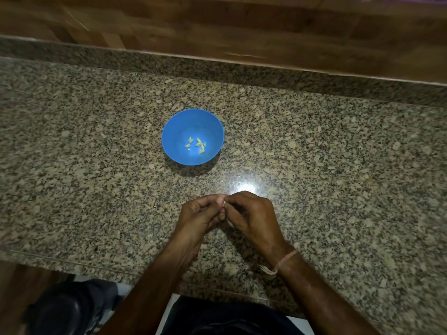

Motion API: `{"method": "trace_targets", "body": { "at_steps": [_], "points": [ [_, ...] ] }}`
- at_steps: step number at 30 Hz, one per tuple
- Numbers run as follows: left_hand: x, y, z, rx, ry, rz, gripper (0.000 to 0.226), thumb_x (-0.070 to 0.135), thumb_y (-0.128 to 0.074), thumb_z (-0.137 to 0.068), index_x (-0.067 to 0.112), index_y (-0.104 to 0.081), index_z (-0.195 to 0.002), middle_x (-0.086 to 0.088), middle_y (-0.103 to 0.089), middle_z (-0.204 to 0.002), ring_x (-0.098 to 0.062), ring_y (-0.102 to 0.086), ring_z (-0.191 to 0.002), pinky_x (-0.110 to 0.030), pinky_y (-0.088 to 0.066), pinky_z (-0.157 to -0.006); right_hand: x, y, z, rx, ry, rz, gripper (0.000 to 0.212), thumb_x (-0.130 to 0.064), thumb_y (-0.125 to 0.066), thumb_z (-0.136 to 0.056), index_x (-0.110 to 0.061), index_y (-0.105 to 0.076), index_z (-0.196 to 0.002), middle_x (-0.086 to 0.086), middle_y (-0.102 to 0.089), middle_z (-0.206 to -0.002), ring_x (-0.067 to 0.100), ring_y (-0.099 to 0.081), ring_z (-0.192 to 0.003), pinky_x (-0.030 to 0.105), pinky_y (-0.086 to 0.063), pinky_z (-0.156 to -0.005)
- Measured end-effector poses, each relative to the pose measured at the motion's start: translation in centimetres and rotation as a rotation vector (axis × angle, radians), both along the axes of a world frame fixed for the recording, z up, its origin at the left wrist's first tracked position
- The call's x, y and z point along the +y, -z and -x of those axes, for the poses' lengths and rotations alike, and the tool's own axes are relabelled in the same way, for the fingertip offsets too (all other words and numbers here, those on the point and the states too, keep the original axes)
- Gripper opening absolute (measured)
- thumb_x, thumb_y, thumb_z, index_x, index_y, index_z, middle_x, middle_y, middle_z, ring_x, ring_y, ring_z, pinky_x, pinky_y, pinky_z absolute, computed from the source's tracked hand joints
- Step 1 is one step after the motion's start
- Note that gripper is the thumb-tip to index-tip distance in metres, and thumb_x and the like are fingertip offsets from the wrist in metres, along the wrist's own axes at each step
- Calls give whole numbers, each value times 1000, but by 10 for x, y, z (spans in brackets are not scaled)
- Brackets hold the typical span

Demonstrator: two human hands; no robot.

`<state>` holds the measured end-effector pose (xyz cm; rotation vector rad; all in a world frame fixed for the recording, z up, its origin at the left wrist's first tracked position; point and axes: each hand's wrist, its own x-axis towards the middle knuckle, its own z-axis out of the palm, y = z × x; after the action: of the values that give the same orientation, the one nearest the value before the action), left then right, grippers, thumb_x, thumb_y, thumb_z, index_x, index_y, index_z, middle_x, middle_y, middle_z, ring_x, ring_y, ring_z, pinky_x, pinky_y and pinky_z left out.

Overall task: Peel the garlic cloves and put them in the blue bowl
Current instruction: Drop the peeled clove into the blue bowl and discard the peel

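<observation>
Left hand (200, 211) and right hand (251, 213) both pinch 1 garlic clove (225, 203); 1 blue bowl (176, 131) holds about 7 peeled cloves (198, 144).

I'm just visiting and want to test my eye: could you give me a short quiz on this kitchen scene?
1. True or false: the blue bowl is empty.
2. Which wrist wears the thread band? A left, B right.
3. Fill in: the left hand and right hand together pinch a small pale ____.
Key: 1 false, peeled garlic cloves lie in it; 2 B; 3 garlic clove.
</observation>
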<state>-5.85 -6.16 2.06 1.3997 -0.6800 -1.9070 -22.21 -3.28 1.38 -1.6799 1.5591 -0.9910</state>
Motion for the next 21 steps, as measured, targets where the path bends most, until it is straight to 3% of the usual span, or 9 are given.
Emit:
{"method": "trace_targets", "body": {
  "at_steps": [6,10,17,21],
  "points": [
    [8,6,-3,-50,22,8,27,21,-72,-93,6,-78,-113,-21,-78,-103,-27,-72,-92,-34,-60,-86,5,7,-4,30,-4,-17,15,-17,-73,-98,-14,-79,-111,-2,-75,-98,10,-69,-85,28,-56,-75],
    [9,9,-2,-15,-5,-34,23,16,-67,-99,5,-76,-117,-18,-78,-111,-29,-74,-106,-39,-57,-97,7,10,-13,-133,97,-80,10,-14,-72,-100,-15,-78,-108,-5,-72,-99,6,-68,-91,19,-53,-77],
    [0,15,-4,-47,24,-5,26,18,-69,-99,3,-75,-119,-18,-78,-110,-30,-74,-108,-33,-59,-94,8,21,-27,-559,246,-309,10,-14,-65,-103,-14,-75,-103,6,-77,-96,30,-75,-92,52,-63,-81],
    [-7,17,-1,-133,76,32,17,14,-69,-98,5,-79,-109,-20,-79,-98,-26,-73,-90,-30,-60,-79,10,25,-31,-562,307,-330,13,-19,-62,-101,-12,-74,-101,9,-77,-93,36,-74,-90,56,-62,-81]
  ]
}}
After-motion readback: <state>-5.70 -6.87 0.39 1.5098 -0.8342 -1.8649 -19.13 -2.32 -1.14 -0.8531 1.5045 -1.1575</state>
